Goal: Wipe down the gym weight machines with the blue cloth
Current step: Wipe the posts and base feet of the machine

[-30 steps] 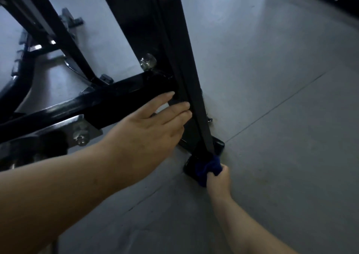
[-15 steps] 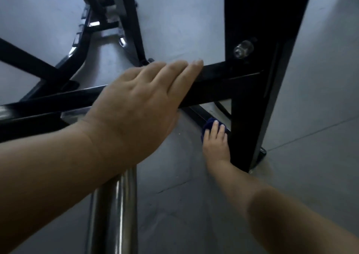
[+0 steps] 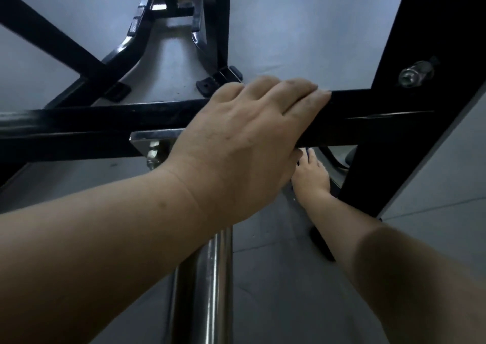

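Wiping low on the black machine frame, one hand braced above.

The blue cloth (image 3: 302,156) is almost wholly hidden from us: only a dark blue sliver shows at the fingertips of our right hand (image 3: 311,176), which reaches low beneath the crossbar (image 3: 368,117), close to the foot of the black upright (image 3: 410,106). That hand lies fingers forward over the cloth, seemingly pressing it down; whether the fingers curl round it we cannot tell. Our left hand (image 3: 244,143) rests on the crossbar with fingers bent over its far edge, steadying us. We judge the main risk to be working blind: the left hand and crossbar block our view, so the cloth could bunch or slip free, and our knuckles could knock the upright or the bolt (image 3: 414,74). A chrome tube (image 3: 207,285) stands just below our left wrist.
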